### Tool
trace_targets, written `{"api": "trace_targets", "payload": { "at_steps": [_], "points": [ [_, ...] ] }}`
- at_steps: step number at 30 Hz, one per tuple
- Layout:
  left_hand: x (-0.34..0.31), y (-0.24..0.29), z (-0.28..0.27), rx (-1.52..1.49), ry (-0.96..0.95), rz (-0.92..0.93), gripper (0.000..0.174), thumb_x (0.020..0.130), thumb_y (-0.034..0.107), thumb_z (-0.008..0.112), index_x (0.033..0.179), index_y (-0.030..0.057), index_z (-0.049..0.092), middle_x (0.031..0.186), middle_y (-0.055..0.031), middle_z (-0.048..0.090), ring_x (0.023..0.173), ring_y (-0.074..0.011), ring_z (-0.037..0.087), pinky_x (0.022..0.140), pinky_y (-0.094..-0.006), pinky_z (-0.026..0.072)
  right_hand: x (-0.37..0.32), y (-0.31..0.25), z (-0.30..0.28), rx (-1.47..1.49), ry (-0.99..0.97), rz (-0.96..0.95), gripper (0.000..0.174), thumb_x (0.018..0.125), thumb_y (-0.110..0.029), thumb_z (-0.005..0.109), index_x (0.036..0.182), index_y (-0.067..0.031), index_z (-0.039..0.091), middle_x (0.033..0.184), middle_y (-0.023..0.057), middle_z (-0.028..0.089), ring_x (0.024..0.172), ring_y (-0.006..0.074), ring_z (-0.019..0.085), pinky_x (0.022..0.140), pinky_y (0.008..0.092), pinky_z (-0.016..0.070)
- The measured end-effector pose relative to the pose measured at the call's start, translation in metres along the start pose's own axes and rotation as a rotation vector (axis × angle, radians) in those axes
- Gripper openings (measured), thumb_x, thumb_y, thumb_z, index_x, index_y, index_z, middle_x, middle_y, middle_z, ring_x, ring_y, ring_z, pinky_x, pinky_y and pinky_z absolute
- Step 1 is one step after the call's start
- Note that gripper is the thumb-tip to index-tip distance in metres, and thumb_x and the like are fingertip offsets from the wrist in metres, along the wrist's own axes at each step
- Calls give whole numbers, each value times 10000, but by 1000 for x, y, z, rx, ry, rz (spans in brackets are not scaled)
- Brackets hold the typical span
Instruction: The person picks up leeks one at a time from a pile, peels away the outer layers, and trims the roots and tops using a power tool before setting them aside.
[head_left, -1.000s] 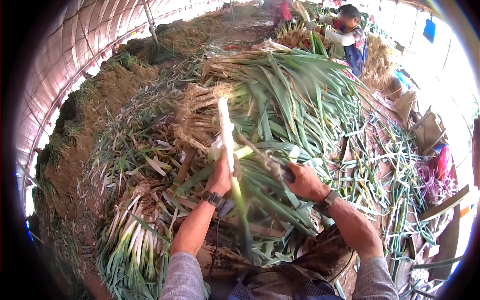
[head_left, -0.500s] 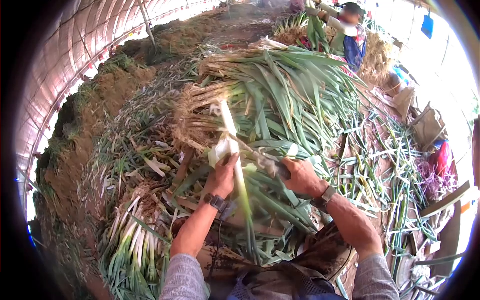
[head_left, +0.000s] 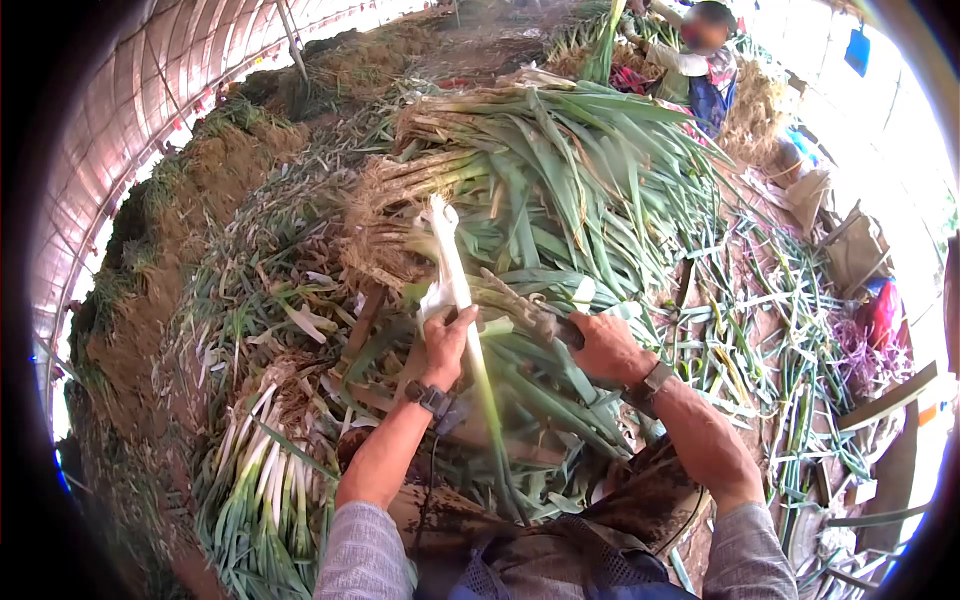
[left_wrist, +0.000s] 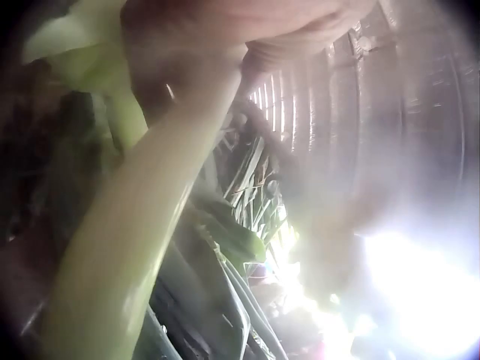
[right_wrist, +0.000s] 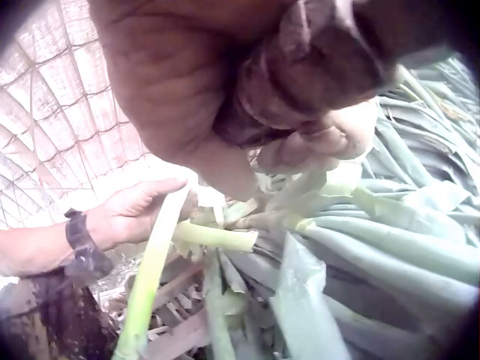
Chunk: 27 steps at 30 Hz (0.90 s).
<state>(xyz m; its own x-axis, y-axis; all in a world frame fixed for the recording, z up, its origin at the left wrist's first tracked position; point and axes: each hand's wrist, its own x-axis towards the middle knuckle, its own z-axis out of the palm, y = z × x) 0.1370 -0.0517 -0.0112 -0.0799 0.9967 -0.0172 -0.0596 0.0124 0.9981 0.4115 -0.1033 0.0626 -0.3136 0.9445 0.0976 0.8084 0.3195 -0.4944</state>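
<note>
A long green onion (head_left: 478, 375) slants up in front of me, white root end at the top and green leaves hanging towards my lap. My left hand (head_left: 443, 348) grips it by its pale shaft, and a flap of loose white skin (head_left: 434, 298) stands out beside the fingers. In the left wrist view the smooth shaft (left_wrist: 142, 225) runs down from the hand. My right hand (head_left: 605, 348) holds a narrow brownish tool by its thick, wrapped-looking handle (right_wrist: 285, 82). The tool's thin end (head_left: 500, 287) points at the onion; I cannot tell its kind.
A big heap of green onions (head_left: 590, 190) lies ahead, roots to the left. A bundle of cleaner ones (head_left: 268, 480) rests at lower left. Cut leaves (head_left: 800, 350) litter the right side. Another person (head_left: 700, 70) works at the back right, near a soil bank (head_left: 160, 260) opposite.
The onion's root end has tipped a little left, and loose skin has spread out above my left hand. My right hand stays nearly in place with the tool. The far person's arms have moved.
</note>
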Motion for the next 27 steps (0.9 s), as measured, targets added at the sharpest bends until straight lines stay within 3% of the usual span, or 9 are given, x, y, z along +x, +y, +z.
{"api": "trace_targets", "payload": {
  "at_steps": [3,5,6,9,11,14,18,21,27],
  "points": [
    [-2,0,3,41,21,102,220,901,213,704,990,16,663,822,-28,626,717,-127,628,576,-284,518,2,-2,0,38,27,-17,292,795,-219,663,1018,-36,620,760,221,650,742,416,633,674,500,496],
    [-6,4,4,-115,27,9,176,885,170,710,852,-1,683,772,10,623,685,-79,512,628,-273,421,4,-2,6,39,55,2,293,798,-226,671,1012,-34,617,765,222,653,739,416,634,661,496,496],
    [-6,7,1,-61,-10,28,224,921,237,682,997,29,653,798,-18,621,686,-128,603,604,-301,500,4,-4,5,40,56,4,293,798,-226,671,1012,-34,617,765,222,653,739,416,634,661,496,496],
    [-11,14,5,-290,17,-140,234,952,276,631,1020,52,639,769,-8,602,661,-137,580,579,-312,498,5,-8,-1,42,6,24,291,799,-225,677,1005,-29,617,766,220,655,737,413,639,664,494,501],
    [-9,9,2,-326,21,-149,295,984,374,564,991,82,610,733,3,561,645,-139,552,556,-325,486,3,-7,1,83,64,-108,285,795,-217,682,1001,-29,618,776,219,658,746,409,645,679,493,508],
    [-6,10,-3,-484,-10,-274,452,990,566,450,869,139,535,609,26,433,539,-123,457,486,-326,425,8,-4,5,142,155,-23,278,797,-212,682,993,-26,620,778,218,659,753,408,648,685,487,513],
    [-5,11,-8,-567,-119,-248,558,976,663,347,781,167,512,503,29,337,426,-140,342,389,-334,340,7,-9,-1,103,74,-100,284,797,-210,685,1001,-22,623,789,223,659,768,410,646,685,485,512],
    [-6,12,-17,-630,-247,-249,563,976,657,358,769,161,528,507,23,372,418,-137,371,366,-320,339,6,-9,3,90,99,-64,299,797,-212,688,1016,-18,628,784,220,659,780,408,649,691,482,515],
    [-13,11,-11,-578,-263,-309,569,1011,580,321,801,96,534,582,-17,476,396,-134,421,346,-308,382,6,-11,2,95,114,-166,299,804,-212,682,1029,-20,633,791,213,665,790,405,653,700,473,522]
  ]
}}
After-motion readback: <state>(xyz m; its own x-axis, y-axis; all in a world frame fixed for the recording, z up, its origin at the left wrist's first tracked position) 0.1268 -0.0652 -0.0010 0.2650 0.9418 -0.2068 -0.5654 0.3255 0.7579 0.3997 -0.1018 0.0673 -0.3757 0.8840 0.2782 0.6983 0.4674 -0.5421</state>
